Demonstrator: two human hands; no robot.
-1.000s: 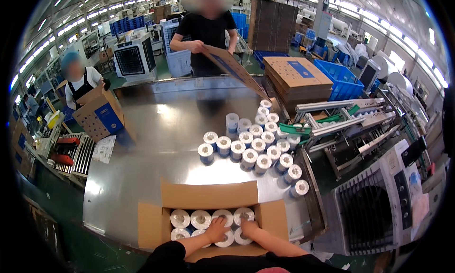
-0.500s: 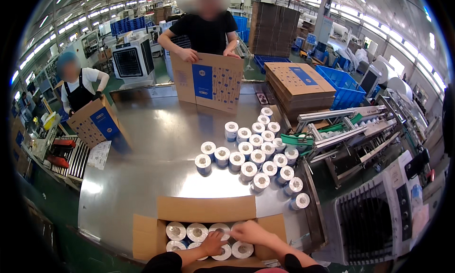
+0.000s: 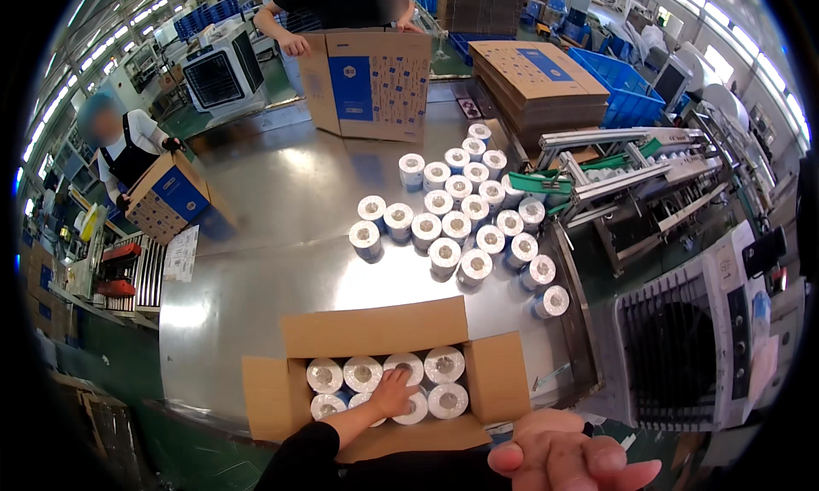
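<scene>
Before me is an open cardboard box [image 3: 375, 327] with its flaps spread. Inside are two rows of white paper rolls in clear and blue wrap, such as the roll [image 3: 444, 366] at the far right corner. My left hand [image 3: 395, 395] reaches into the box and rests on the middle rolls, fingers spread, grasping none; it partly covers them. My right hand [image 3: 567, 457] is raised close to the camera, outside the box's near right corner. Its fingers are loosely bent and apart, and nothing shows in them.
More rolls [image 3: 456, 226] stand on the metal table [image 3: 256, 235] beyond the box. Across it, one co-worker holds a carton [image 3: 371, 86]; another handles a carton [image 3: 175, 197] at the left. Flat cartons [image 3: 537, 69], a conveyor [image 3: 631, 175] and an air cooler [image 3: 674, 337] line the right.
My right hand has lifted out of the box toward the camera at lower right. My left hand stays on the rolls. The view has tilted down; the far co-worker's carton is opened wider.
</scene>
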